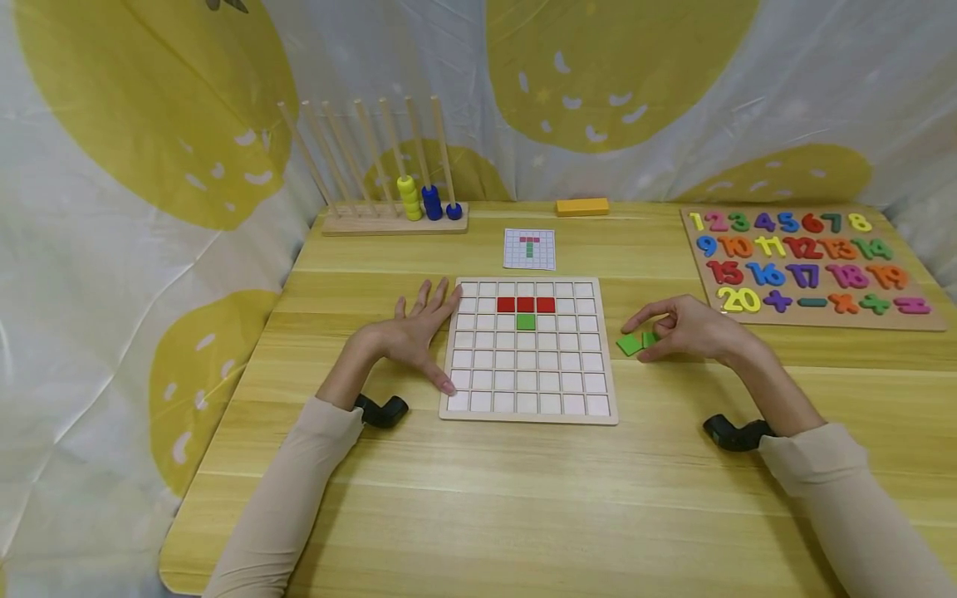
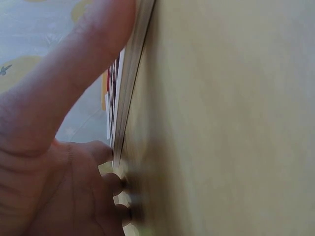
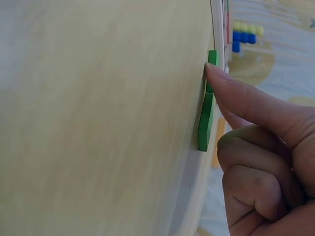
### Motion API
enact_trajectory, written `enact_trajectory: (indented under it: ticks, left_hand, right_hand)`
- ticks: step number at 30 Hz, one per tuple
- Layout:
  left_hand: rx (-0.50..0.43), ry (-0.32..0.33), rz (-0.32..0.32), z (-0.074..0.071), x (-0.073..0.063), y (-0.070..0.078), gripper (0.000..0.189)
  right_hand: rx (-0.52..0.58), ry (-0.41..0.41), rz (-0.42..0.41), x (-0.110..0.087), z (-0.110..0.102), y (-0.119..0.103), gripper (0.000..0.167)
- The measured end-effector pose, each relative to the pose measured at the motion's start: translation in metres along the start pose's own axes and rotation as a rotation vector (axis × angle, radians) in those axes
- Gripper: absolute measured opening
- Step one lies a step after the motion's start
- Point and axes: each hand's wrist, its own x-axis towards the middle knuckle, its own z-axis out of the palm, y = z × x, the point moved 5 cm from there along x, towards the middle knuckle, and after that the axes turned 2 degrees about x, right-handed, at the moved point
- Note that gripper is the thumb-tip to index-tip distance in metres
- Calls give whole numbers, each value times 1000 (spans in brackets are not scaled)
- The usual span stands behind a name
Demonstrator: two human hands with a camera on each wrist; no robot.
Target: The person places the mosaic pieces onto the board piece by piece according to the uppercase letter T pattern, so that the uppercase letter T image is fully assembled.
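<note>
A square wooden grid board (image 1: 527, 360) with white cells lies on the table. Three red tiles (image 1: 526, 305) make a row near its far side, and one green tile (image 1: 526, 322) sits below the middle one. My left hand (image 1: 411, 336) spreads over the board's left edge, thumb near the front corner and fingers toward the far corner. To the right of the board, my right hand (image 1: 684, 328) pinches at a loose green square tile (image 1: 630, 344) with thumb and index finger. Another loose green tile (image 3: 205, 123) lies against it; the other right fingers are curled in.
Behind the board lies a small pattern card (image 1: 529, 249) showing a red and green T. A peg rack (image 1: 396, 223) with yellow and blue beads stands at back left. An orange block (image 1: 581, 207) lies at the back edge, and a number puzzle board (image 1: 699, 249) at right.
</note>
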Motion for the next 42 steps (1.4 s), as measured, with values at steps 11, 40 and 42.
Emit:
enact_trajectory:
  ticks: [11,40,42]
  left_hand:
    - [-2,-3,0,-1,-1,1,155]
    - [-2,-2,-4,-1,-2,1,154]
    - [-1,-2,-4,0,-2,1,154]
  right_hand:
    - [-33,11,22,-1,1,-1,45]
    - [-152,95,-26,2,-2,-7,40]
    - [-134,119,-30,3,-1,-12,41]
